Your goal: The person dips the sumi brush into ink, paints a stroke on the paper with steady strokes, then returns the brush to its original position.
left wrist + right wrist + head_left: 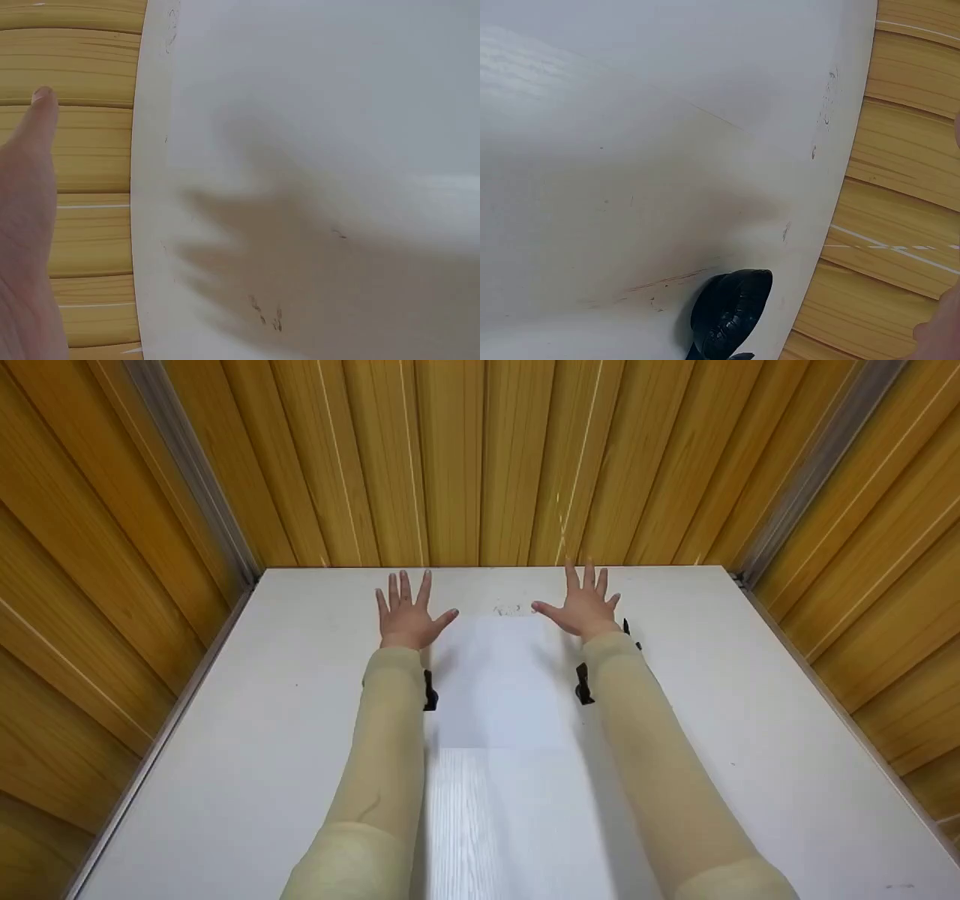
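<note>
We see 2 hands spread wide and holding nothing at upper centre: left hand [406,615] and right hand [583,604], over the white table [750,720]. Wooden wall panels [465,457] stand just behind; a black object [730,313] lies near the table's edge.

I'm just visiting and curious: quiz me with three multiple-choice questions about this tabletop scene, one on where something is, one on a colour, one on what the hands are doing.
1. Where are the two hands?
A. near the far edge of the white table
B. at the near edge
C. off the table's left side

2. What colour are the long sleeves?
A. red
B. pale yellow
C. black

3. How are the hands?
A. clenched in fists
B. gripping a cup
C. open, fingers spread

Answers:
1 A: the left hand and right hand lie close to where the white table meets the wooden slatted wall.
2 B: both long sleeves are pale yellow.
3 C: the fingers are straight and hold nothing.
</note>
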